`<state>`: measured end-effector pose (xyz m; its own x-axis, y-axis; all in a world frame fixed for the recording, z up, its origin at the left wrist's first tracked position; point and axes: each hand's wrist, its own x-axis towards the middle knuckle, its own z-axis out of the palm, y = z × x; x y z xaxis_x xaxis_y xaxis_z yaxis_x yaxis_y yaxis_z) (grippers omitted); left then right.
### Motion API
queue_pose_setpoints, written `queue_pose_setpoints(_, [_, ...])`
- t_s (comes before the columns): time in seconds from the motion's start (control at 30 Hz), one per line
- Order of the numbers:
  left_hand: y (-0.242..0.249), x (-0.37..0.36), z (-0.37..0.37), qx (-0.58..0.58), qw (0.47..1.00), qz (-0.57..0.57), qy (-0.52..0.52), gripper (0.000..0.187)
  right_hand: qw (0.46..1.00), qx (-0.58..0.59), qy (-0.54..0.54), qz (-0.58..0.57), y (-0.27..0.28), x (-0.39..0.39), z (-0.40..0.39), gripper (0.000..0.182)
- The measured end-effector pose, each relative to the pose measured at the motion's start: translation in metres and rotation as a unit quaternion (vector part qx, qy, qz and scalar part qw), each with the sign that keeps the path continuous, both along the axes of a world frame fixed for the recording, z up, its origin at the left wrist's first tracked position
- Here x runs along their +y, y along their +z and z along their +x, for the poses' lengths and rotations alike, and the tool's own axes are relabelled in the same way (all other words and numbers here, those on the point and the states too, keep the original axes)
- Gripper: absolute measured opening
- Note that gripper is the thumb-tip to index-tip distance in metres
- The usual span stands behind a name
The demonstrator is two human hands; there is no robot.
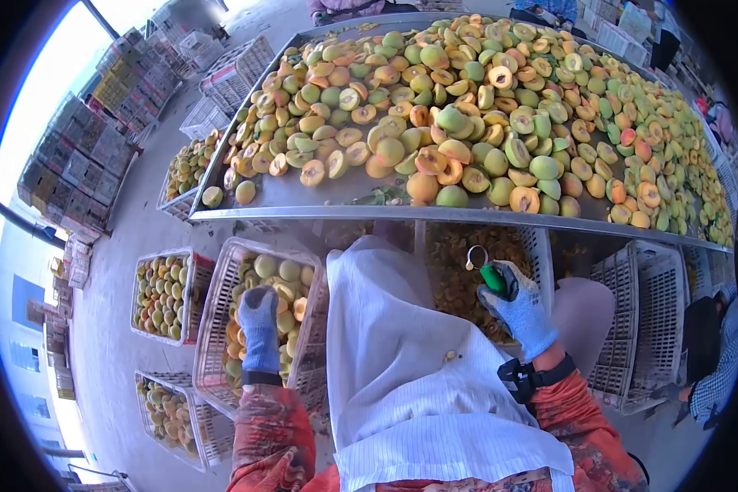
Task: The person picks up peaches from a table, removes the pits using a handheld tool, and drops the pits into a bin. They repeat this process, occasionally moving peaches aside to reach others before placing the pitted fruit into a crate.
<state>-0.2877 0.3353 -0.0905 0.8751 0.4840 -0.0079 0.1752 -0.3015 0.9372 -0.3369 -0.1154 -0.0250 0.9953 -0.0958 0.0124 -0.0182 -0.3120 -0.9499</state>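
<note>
My left hand (pixel 260 328), in a blue-grey glove, reaches into a white crate (pixel 207 348) of peach-like fruit, many of them halved. Its fingertips are dark and point forward, and what they may hold is hidden. To the right, over a crate of small brown and orange pieces, my right hand (pixel 521 307) is closed round the green handle of a ring-tipped tool (pixel 494 279). The tool's metal loop points up and to the left. Ahead of both hands, a metal table (pixel 303 211) bears a heap of whole and halved fruit.
Two fruit crates (pixel 190 299) (pixel 213 426) stand at the left. Stacked crates (pixel 78 164) rise farther back. Empty crates (pixel 660 328) are at my right, near a co-worker's checked sleeve (pixel 717 385). Other people are beyond the table. A pale apron (pixel 410 344) covers my lap.
</note>
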Motion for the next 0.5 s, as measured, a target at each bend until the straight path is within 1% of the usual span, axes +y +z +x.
queue_pose_setpoints(0.03, [-0.022, 0.053, -0.012, 0.172, 0.953, 0.246, -0.049, 0.028, 0.975, -0.092, 0.0, -0.203, -0.008, -0.011, 0.001, 0.036])
queue_pose_setpoints(0.07, [0.004, 0.039, -0.01, 0.198, 0.929, 0.312, -0.034, 0.032, 0.947, -0.038, -0.007, -0.318, -0.002, -0.018, -0.002, 0.043])
queue_pose_setpoints(0.1, [0.034, 0.018, -0.008, 0.222, 0.9, 0.375, -0.018, 0.035, 0.948, -0.036, -0.02, -0.316, -0.003, -0.022, -0.003, 0.043])
queue_pose_setpoints(0.13, [0.043, 0.0, 0.012, 0.096, 0.915, 0.389, -0.056, 0.037, 0.953, -0.018, -0.018, -0.3, -0.006, -0.026, -0.004, 0.044])
queue_pose_setpoints(0.17, [0.055, -0.031, 0.037, 0.052, 0.941, 0.322, -0.089, 0.034, 0.958, -0.003, -0.012, -0.286, -0.007, -0.03, -0.004, 0.046])
queue_pose_setpoints(0.2, [0.049, -0.059, 0.068, -0.051, 0.977, 0.157, -0.135, 0.031, 0.964, -0.003, -0.012, -0.265, -0.002, -0.031, -0.003, 0.046])
queue_pose_setpoints(0.23, [0.051, -0.092, 0.1, -0.081, 0.967, 0.15, -0.187, 0.028, 0.967, 0.013, -0.021, -0.253, 0.002, -0.032, -0.003, 0.041])
queue_pose_setpoints(0.27, [0.054, -0.126, 0.133, 0.01, 0.969, 0.176, -0.173, 0.028, 0.967, 0.028, -0.026, -0.253, 0.009, -0.033, -0.003, 0.039])
queue_pose_setpoints(0.3, [0.053, -0.161, 0.161, -0.021, 0.96, 0.18, -0.212, 0.027, 0.966, 0.043, -0.03, -0.252, 0.014, -0.035, -0.003, 0.038])
queue_pose_setpoints(0.33, [0.058, -0.199, 0.185, 0.001, 0.946, 0.233, -0.224, 0.03, 0.969, 0.023, -0.033, -0.243, 0.014, -0.039, -0.004, 0.035])
queue_pose_setpoints(0.37, [0.068, -0.234, 0.203, 0.013, 0.919, 0.318, -0.232, 0.038, 0.974, -0.018, -0.043, -0.223, 0.015, -0.041, -0.007, 0.036])
queue_pose_setpoints(0.4, [0.073, -0.262, 0.21, -0.036, 0.888, 0.394, -0.235, 0.05, 0.976, -0.041, -0.056, -0.208, 0.015, -0.043, -0.009, 0.037])
queue_pose_setpoints(0.43, [0.087, -0.287, 0.213, 0.037, 0.885, 0.377, -0.272, 0.061, 0.977, -0.064, -0.068, -0.193, 0.016, -0.046, -0.012, 0.039])
queue_pose_setpoints(0.47, [0.083, -0.3, 0.219, 0.072, 0.863, 0.388, -0.314, 0.063, 0.976, -0.06, -0.079, -0.195, 0.019, -0.05, -0.016, 0.039])
queue_pose_setpoints(0.5, [0.08, -0.312, 0.223, 0.107, 0.839, 0.4, -0.353, 0.066, 0.989, -0.047, -0.063, -0.127, 0.024, -0.054, -0.02, 0.04])
